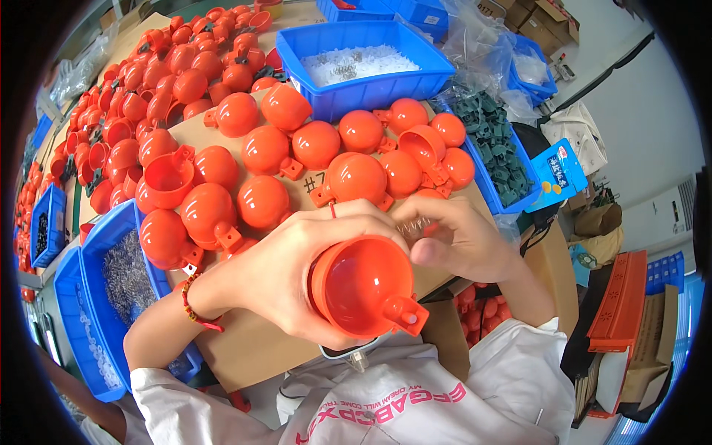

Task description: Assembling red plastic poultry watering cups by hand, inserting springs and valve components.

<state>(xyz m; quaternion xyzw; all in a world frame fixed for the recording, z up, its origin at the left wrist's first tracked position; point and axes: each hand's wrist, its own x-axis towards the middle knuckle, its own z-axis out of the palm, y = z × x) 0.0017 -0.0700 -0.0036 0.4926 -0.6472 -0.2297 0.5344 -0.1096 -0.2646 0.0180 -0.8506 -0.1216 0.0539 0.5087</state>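
My left hand (278, 256) is wrapped round a glossy red plastic cup (363, 282), held above the cardboard's front edge. Its round mouth faces up and shows a hollow inside, and a small square lug sticks out at its lower right. Just beyond the cup, my right hand (475, 241) pinches a metal coil spring (414, 225) between thumb and fingers; part of the spring is hidden. The two hands are close together. Beyond them, several red ball-shaped pieces (356, 176) with lugs lie on the cardboard.
A large heap of red pieces (189, 85) covers the far left. Blue bins hold white bits (371, 65), dark green plastic parts (493, 148) and metal springs (127, 278). A blue packet (555, 174) lies at the right. Another person's arm (81, 389) shows at lower left.
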